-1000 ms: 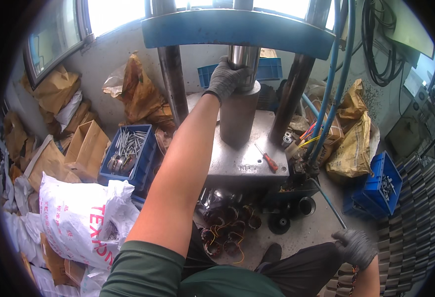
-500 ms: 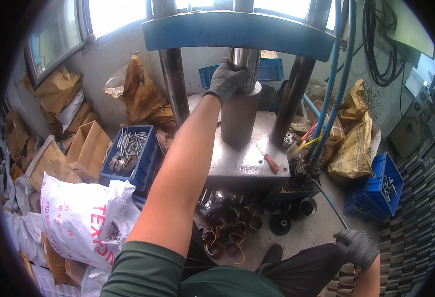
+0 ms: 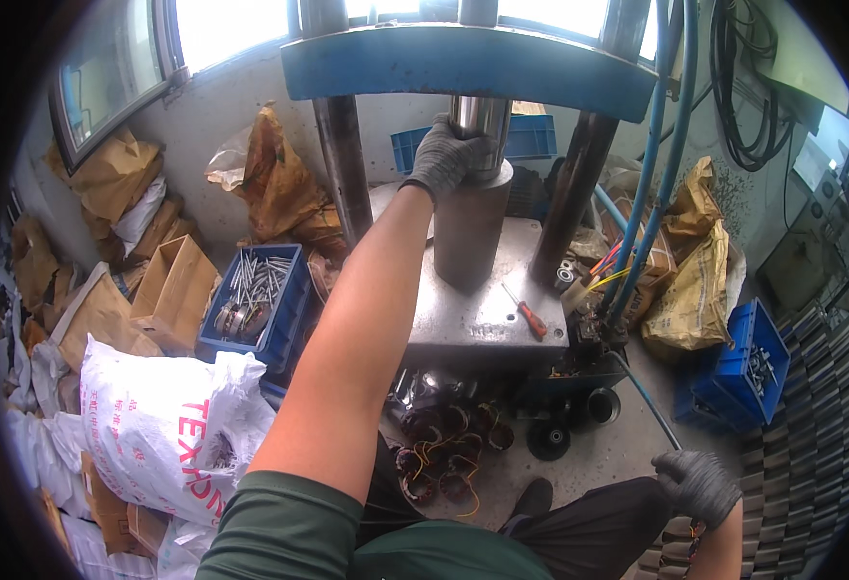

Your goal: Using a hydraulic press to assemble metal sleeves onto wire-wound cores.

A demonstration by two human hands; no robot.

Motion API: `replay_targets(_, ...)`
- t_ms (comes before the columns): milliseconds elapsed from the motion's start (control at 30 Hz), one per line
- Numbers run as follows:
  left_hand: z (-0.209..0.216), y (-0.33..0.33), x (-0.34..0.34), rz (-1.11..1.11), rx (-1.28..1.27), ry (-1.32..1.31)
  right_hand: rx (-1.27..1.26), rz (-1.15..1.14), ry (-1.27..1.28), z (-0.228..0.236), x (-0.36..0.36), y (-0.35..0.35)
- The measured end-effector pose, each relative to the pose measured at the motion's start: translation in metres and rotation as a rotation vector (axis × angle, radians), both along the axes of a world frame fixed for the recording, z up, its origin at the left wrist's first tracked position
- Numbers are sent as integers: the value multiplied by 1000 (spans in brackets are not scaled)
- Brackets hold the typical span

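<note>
My left hand, in a grey glove, is closed against the shiny press ram under the blue crossbeam; its fingertips go out of sight behind the metal. Directly below stands a dull grey metal cylinder, upright on the steel press bed. At the lower right my right hand, gloved too, is wrapped round the end of a long lever rod that runs up to the press. On the bed's right part lies a red-handled screwdriver.
Dark steel columns flank the bed under the blue crossbeam. A blue crate of metal shafts stands left, another blue crate right. Copper-wound stators lie on the floor below. Blue hoses hang at the right.
</note>
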State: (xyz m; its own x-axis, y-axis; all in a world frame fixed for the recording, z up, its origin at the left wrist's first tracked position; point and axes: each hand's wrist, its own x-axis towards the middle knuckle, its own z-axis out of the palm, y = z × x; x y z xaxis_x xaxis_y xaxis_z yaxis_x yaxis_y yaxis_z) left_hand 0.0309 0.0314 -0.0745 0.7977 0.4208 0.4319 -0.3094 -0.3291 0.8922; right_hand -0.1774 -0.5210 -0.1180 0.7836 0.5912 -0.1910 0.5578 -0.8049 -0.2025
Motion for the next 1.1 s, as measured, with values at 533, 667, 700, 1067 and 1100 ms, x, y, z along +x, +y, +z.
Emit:
replay_targets(533, -3, 2, 5, -5, 22, 11, 303, -95, -169, -6, -2, -5)
replay_targets(667, -8, 9, 11, -16, 15, 11, 328, -73, -257, -5, 1, -4)
replay_targets(700, -10, 10, 15, -16, 15, 9, 350, -66, -289, -4, 4, -3)
replay_targets(1067, 1, -16, 5, -232, -80, -372, 529, -9, -972, 68, 159, 54)
replay_targets(1100, 3, -16, 8, -234, -80, -378, 499, 6, -1018, 73, 169, 58)
